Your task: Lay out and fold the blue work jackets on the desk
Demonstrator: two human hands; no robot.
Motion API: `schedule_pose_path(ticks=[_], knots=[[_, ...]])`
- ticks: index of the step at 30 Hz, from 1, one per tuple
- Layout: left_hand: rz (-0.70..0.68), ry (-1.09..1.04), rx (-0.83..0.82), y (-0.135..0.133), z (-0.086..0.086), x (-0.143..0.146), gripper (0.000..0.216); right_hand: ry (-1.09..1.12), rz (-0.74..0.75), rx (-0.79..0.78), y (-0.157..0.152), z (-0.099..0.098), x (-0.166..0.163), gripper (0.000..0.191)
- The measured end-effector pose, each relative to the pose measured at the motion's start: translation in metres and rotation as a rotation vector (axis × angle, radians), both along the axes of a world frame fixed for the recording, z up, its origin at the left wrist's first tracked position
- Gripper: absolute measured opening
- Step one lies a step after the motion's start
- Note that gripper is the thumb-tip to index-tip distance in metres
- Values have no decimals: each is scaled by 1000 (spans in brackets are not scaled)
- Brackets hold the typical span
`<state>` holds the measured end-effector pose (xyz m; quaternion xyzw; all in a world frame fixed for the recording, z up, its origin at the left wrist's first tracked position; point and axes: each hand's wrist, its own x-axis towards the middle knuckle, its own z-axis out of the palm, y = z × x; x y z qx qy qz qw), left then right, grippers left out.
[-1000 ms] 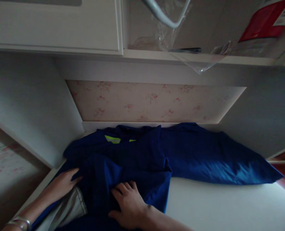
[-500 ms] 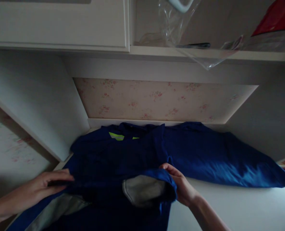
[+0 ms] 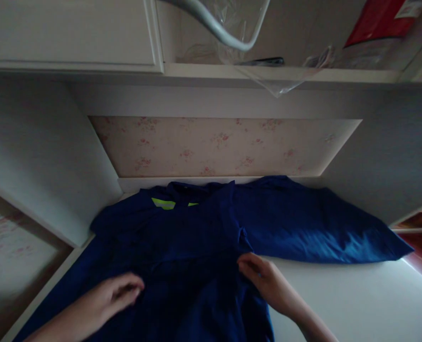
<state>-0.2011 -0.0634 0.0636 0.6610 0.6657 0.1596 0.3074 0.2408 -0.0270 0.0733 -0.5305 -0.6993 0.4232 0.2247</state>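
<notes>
Fingers [image 3: 248,264] of the right hand [image 3: 267,285] curl narrowly at the right edge of the shirt [image 3: 182,247]; whether they pinch cloth I cannot tell. Left hand [image 3: 106,299] lies on the shirt's near-left panel, fingers loosely together, holding nothing. Shirt is spread on the white surface [image 3: 339,299], collar tag [image 3: 164,204] at the far side against the floral back panel [image 3: 225,145], one sleeve [image 3: 317,228] stretched right of the body. Judgement: to smooth well, keep the left palm as anchor and draw the right edge outward evenly; bunching near the sleeve seam is the risk. Shelf [image 3: 285,73] above the shirt carries clear plastic [image 3: 253,66].
</notes>
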Motion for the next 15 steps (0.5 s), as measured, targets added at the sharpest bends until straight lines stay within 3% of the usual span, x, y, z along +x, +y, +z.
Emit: schedule_pose_path(ticks=[3,5,7,11,15], knots=[[-33,164,147,66,-12,8,54,-247,-139,282,9,-18,-14,41],[36,336,268,109,-29,7,61,-362,-87,280,11,-37,-27,54],[95,430,267,138,-47,1,65,-427,-43,254,12,-58,-43,57],[123,512,193,150,-75,-29,58,-460,-9,322,16,-79,-80,51],[85,639,208,138,-81,-87,54,-379,121,395,28,-79,-119,50]])
